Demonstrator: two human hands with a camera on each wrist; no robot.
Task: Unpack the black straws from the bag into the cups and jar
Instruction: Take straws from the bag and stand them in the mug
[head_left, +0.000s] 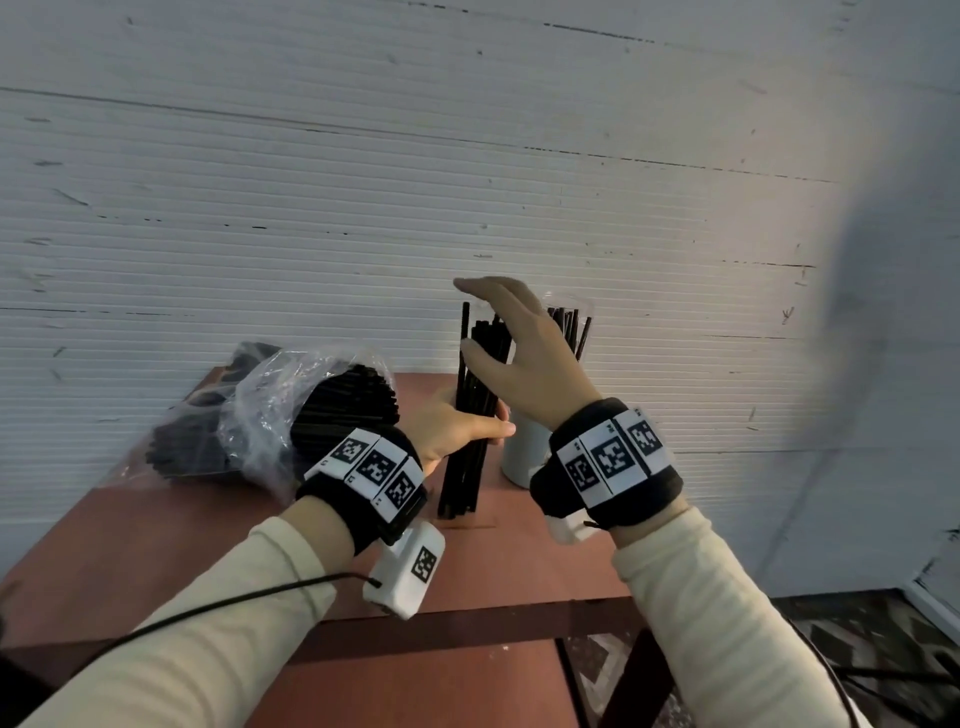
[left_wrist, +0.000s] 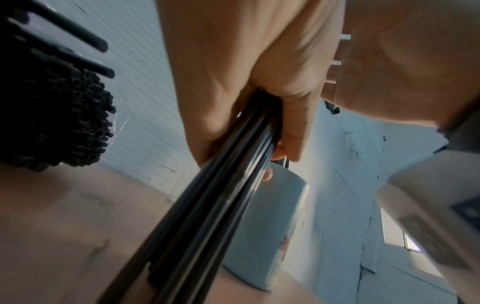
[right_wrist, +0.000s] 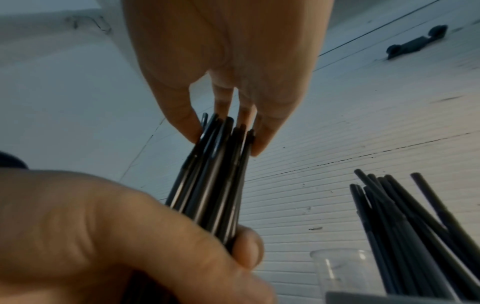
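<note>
My left hand (head_left: 467, 428) grips a bundle of black straws (head_left: 461, 470) around its middle and holds it upright, lower ends on the table. The left wrist view shows the same bundle (left_wrist: 207, 205) running through my curled fingers (left_wrist: 291, 123). My right hand (head_left: 501, 353) is over the bundle's top, its straight fingers (right_wrist: 259, 133) and thumb touching the straw tips (right_wrist: 221, 131). A clear plastic bag (head_left: 260, 415) packed with black straws lies on the left. A white cup (head_left: 519, 462) stands just right of the bundle. Behind my right hand, a clear jar (head_left: 571, 332) holds several straws.
The reddish-brown table (head_left: 182, 561) stands against a white ribbed wall (head_left: 363, 182). Its front edge is close to my forearms. A clear cup rim (right_wrist: 342, 259) shows beside the standing straws (right_wrist: 415, 236) in the right wrist view. Patterned floor (head_left: 857, 649) lies at lower right.
</note>
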